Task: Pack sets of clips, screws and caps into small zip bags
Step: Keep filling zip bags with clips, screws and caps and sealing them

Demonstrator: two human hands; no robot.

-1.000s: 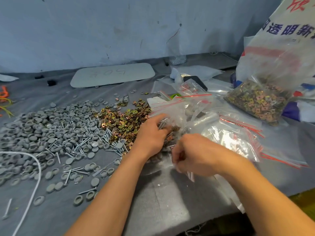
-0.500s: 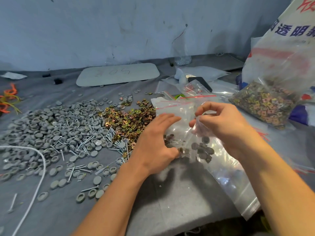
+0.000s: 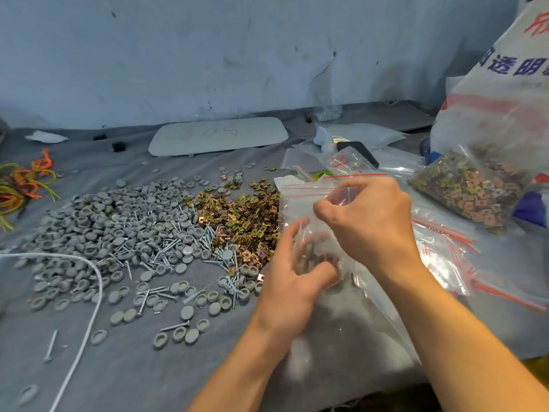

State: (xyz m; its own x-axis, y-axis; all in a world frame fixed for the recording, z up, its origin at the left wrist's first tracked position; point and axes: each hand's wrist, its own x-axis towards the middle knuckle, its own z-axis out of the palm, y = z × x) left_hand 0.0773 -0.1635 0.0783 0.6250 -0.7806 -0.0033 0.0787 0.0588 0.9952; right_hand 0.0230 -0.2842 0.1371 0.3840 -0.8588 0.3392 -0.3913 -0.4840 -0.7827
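The small zip bag [image 3: 316,252] is above the grey table [image 3: 148,367], just right of the loose caps [image 3: 98,221], screws [image 3: 166,248] and clips [image 3: 237,215]. The left hand [image 3: 297,278] grasps its lower part, where dark blurred pieces lie inside, and the right hand [image 3: 371,221] pinches its top. At the right a bigger clear bag [image 3: 469,191] holds many clips, and the white sack [image 3: 490,114] behind it carries the blue characters "透明".

Blue characters 透明 stand on the white sack [image 3: 490,114], with a cut-off red one above. Faint handwriting on the pale board [image 3: 218,136] reads perhaps 505.
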